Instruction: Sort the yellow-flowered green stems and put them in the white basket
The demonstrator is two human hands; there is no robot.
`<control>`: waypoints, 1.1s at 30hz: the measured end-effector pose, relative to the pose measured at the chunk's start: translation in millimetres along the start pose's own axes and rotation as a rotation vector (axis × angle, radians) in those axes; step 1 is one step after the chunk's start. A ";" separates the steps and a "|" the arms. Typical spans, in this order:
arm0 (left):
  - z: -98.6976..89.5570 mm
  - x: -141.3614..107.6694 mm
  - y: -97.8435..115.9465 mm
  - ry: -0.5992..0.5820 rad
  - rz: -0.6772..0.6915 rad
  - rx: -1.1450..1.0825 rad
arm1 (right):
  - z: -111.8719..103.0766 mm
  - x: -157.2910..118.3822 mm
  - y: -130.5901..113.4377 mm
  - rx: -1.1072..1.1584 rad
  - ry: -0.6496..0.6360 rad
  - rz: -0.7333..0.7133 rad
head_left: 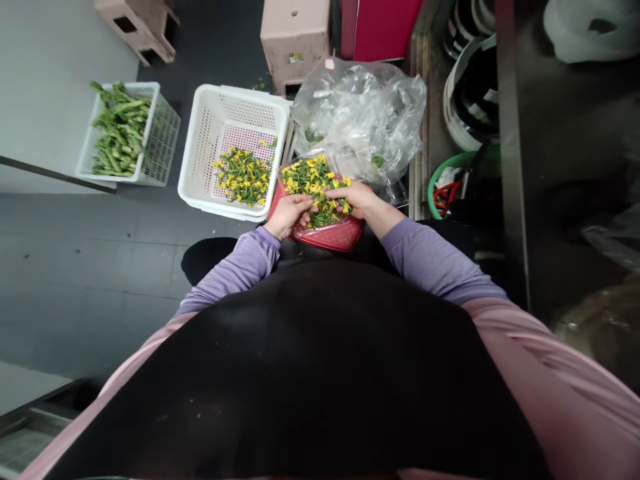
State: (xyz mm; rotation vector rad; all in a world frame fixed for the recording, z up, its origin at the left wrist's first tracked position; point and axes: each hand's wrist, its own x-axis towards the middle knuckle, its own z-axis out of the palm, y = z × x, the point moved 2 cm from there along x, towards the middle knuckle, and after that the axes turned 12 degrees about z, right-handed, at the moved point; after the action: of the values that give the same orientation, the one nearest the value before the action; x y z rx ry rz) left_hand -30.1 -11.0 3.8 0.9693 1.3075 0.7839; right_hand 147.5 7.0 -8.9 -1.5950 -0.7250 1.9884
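Observation:
Over a red tray (336, 239), my left hand (289, 215) is closed in a pinch; what lies between its fingertips is too small to make out. My right hand (359, 198) is closed around a few small green sprigs with yellow blossoms (344, 204). Both hands nearly meet above a heap of the same yellow-blossomed sprigs (305, 176), which rests on clear plastic in the tray. Just left of the tray stands a white perforated basket (199, 143), with more yellow-blossomed sprigs (243, 177) on its bottom.
A crumpled clear plastic bag (367, 113) lies beyond the tray. Farther left is a white basket (163, 137) of thick green stalks (121, 133). Pinkish stools (295, 30) stand at the back. On the right are a green basket (434, 183) and a metal shelf edge (513, 133).

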 end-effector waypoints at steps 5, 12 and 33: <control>-5.7 -0.6 1.7 0.067 0.040 0.001 | 0.2 -3.1 -1.9 0.002 -0.024 -0.034; 1.2 0.7 11.0 -0.069 0.261 0.172 | 3.5 -10.4 -2.9 -0.116 -0.192 -0.002; -7.4 -0.1 18.6 -0.205 0.347 0.221 | -0.7 -8.4 -1.5 -0.073 -0.478 0.025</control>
State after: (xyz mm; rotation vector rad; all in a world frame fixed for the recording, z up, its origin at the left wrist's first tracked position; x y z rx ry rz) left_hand -36.4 -2.5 20.8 1.4417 1.0751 0.7865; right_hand 149.9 2.6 -2.0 -1.1722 -0.9643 2.4168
